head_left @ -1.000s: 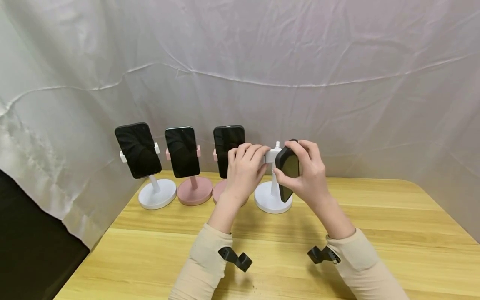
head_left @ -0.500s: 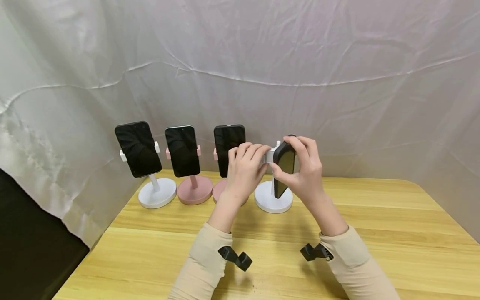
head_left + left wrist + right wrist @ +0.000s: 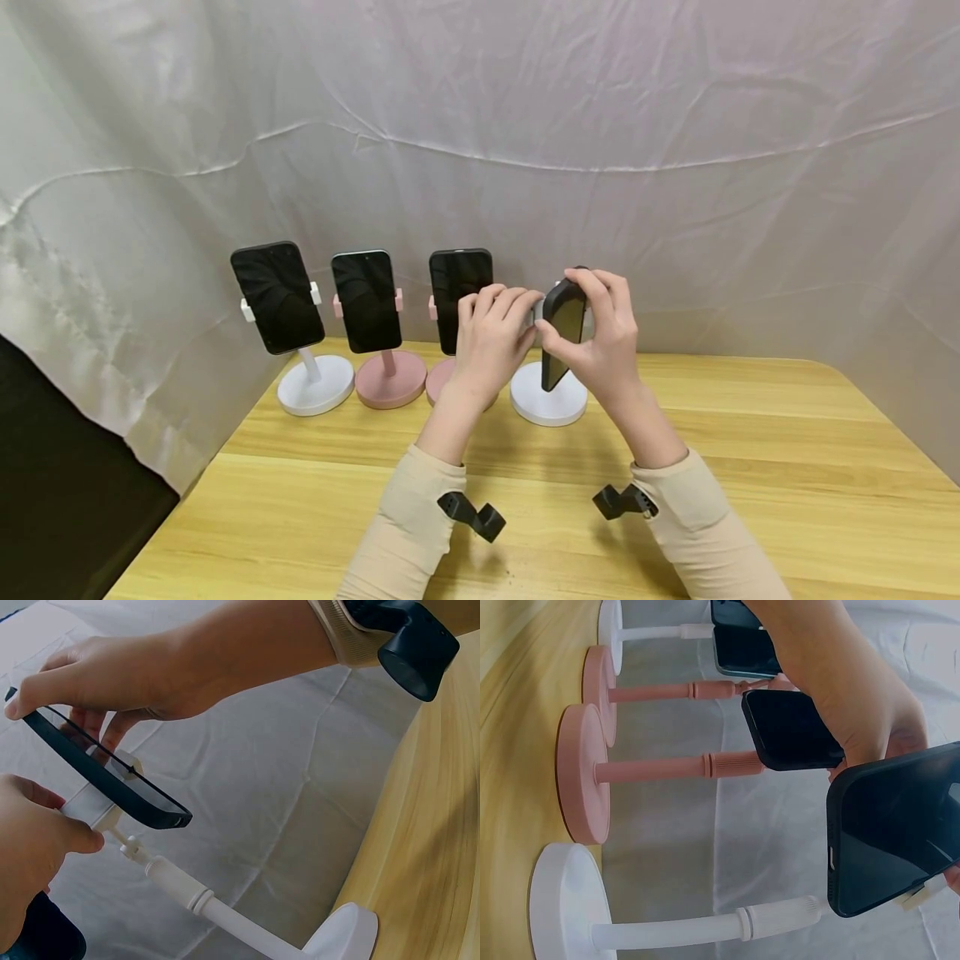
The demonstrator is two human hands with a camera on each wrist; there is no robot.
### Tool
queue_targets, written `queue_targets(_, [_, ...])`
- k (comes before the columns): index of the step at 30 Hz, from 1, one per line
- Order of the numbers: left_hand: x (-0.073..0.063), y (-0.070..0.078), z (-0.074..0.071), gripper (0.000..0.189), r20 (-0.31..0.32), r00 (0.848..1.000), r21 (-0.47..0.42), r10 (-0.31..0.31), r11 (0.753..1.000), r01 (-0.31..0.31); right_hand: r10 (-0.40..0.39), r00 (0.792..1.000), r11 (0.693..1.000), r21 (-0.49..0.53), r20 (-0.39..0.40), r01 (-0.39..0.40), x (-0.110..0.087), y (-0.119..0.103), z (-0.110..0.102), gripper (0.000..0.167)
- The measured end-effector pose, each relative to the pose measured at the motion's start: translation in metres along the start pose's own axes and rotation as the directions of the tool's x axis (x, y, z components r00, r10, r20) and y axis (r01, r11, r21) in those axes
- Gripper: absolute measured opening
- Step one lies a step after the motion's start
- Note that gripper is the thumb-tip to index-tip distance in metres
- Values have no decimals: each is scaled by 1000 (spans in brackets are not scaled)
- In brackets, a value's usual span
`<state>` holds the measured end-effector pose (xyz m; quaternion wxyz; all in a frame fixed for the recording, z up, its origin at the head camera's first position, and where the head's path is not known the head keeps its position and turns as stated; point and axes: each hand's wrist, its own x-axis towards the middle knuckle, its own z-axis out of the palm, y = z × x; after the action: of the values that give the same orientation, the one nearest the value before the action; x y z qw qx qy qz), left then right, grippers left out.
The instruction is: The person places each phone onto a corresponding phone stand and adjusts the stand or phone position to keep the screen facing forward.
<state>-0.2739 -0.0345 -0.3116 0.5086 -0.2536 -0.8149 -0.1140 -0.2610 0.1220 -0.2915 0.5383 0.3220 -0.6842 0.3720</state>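
Note:
My left hand (image 3: 487,337) grips the white clamp head (image 3: 88,806) of a phone stand, whose white round base (image 3: 534,407) stands on the table. Thumb and fingers of my right hand (image 3: 609,346) pinch a black-cased smartphone (image 3: 561,337) by its edges. In the head view the phone is upright and turned nearly edge-on, right beside the left fingertips. The left wrist view has its back close against the clamp, with a white clamp jaw at its far long edge. The dark screen (image 3: 900,825) fills the lower right of the right wrist view.
Left of the hands stand a white phone stand (image 3: 315,386) and two pink ones (image 3: 391,381), each holding a black-screened phone (image 3: 365,302). The nearer pink stand is partly behind my left hand. A pale curtain (image 3: 675,225) hangs behind the wooden table (image 3: 750,433).
My right hand has moved left with the phone, bringing it up to the clamp head, which it now mostly covers in the head view. The left hand has stayed in place.

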Motion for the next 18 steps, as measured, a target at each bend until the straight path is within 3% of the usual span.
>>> queue_targets(18, [0, 0, 3, 30, -28, 1000, 39, 11, 999, -10, 2, 1000, 999, -35, -21, -3, -1, 2, 4, 59])
